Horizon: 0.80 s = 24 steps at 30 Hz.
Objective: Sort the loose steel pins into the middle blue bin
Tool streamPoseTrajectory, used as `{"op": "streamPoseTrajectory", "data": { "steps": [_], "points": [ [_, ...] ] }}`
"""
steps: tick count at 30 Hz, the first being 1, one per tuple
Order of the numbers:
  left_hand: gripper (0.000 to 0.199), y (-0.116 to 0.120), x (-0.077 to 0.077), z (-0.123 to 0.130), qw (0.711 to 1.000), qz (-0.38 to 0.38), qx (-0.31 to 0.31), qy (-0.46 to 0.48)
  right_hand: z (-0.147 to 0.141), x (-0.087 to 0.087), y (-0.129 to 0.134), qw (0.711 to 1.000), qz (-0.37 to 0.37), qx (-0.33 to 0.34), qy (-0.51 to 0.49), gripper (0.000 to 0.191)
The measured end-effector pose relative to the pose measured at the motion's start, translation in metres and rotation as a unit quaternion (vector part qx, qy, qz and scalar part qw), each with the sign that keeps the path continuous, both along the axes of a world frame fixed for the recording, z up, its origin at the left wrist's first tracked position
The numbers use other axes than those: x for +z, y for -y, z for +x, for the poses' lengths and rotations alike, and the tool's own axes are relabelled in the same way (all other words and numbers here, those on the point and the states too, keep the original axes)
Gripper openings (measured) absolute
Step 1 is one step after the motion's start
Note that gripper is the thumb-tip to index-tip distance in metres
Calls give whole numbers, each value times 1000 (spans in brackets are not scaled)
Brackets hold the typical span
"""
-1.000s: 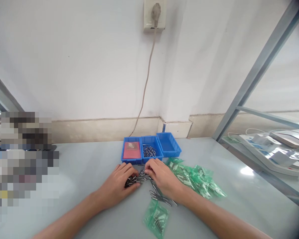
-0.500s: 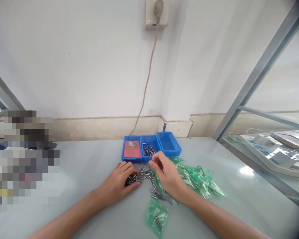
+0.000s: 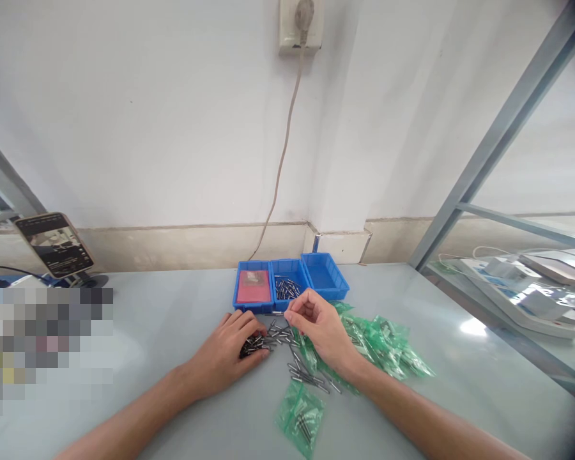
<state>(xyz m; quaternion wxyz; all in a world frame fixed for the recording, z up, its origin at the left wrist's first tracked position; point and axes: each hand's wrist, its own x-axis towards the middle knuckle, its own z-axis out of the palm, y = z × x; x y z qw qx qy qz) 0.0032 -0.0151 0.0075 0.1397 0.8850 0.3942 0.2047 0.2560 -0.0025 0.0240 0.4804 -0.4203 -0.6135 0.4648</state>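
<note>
At lower centre, loose metal pins (image 3: 280, 337) on the desk (image 3: 172, 332) are being covered by the left hand (image 3: 230, 352), fingers curled together; the right hand (image 3: 319, 326) is being held just above them (fingertips pinched, contents indiscernible) before the blue bins (image 3: 290, 286).

I work at a pale grey table (image 3: 172, 332) that runs back to the wall. Three small blue bins (image 3: 290, 291) stand side by side on it near the wall, touching one another. Just in front of them a loose heap of small metal pins (image 3: 287, 351) lies scattered on the surface. To the right of the heap a pile of green plastic bags (image 3: 388, 348) spreads across the table, and one more green bag (image 3: 301, 418) lies apart, nearer to me. At the far left a phone (image 3: 55, 245) stands propped on a stand.
</note>
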Motion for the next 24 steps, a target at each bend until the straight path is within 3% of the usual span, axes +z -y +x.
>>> {"op": "streamPoseTrajectory", "data": {
  "steps": [9,18,24],
  "points": [
    [14,-1,-2,0,1000,2,1,4,-1,4,0,998,-50,10,-32,48],
    [15,0,-2,0,1000,-3,2,12,-1,7,6,995,-64,58,-39,55],
    [15,-1,-2,0,1000,-6,1,2,-3,1,6,995,-62,55,-50,55]
  ]
}}
